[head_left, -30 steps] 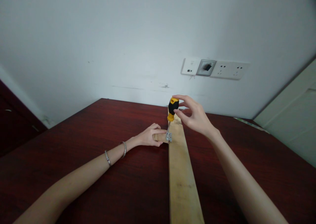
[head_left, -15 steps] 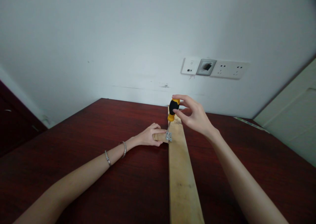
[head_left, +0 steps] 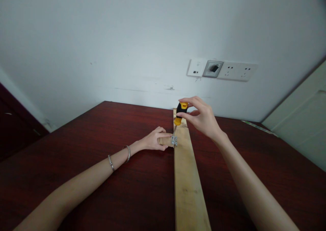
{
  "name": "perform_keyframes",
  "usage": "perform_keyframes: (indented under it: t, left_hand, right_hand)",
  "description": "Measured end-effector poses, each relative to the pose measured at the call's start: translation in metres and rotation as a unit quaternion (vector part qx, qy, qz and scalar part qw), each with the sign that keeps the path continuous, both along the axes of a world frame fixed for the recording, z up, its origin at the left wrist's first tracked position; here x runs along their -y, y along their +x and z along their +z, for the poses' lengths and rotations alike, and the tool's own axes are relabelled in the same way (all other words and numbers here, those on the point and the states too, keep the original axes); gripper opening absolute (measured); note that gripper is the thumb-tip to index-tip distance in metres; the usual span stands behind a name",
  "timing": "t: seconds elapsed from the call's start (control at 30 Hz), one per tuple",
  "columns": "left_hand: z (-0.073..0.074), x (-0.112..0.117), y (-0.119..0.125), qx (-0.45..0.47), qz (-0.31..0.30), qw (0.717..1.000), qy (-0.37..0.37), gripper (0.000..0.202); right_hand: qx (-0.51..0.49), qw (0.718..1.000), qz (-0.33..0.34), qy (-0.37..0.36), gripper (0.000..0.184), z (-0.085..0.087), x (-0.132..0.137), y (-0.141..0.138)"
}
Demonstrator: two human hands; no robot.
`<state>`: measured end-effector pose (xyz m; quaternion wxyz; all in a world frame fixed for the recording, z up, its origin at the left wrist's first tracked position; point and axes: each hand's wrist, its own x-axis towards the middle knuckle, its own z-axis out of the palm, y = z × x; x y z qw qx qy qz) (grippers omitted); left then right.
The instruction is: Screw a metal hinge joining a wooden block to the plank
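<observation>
My right hand (head_left: 200, 114) is closed on the yellow and black handle of a screwdriver (head_left: 181, 111). The tool leans to the right, and its shaft runs down to the upper left part of a small metal hinge (head_left: 174, 141). That hinge spans the joint between a long wooden board (head_left: 188, 176) and a short wooden block (head_left: 165, 141) at its left side. Around the block my left hand (head_left: 154, 139) is closed, fingers on its far side and thumb on the near side. The contact between screwdriver tip and screw is too small to make out.
The board lies lengthwise on a dark red wooden table (head_left: 122, 197), its far end near the white wall (head_left: 127, 37). A row of sockets (head_left: 236, 71) is set in the wall. At the right stands a pale door-like panel (head_left: 305, 112).
The screwdriver handle has tilted slightly further to the right, and my right hand's fingers have shifted around it. My left hand, the block and the board have stayed in place.
</observation>
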<state>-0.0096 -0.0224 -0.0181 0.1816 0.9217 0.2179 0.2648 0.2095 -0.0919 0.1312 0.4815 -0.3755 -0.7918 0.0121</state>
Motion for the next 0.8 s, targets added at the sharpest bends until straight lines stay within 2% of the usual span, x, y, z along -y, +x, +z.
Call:
perform_keyframes:
  t: [0.8]
  left_hand:
    - [-0.0025,-0.0007,0.0006,0.009,0.006,1.000,-0.005,0.062]
  right_hand:
    - [-0.040,0.998,-0.032,0.026,0.038,0.0040,0.0041,0.0017]
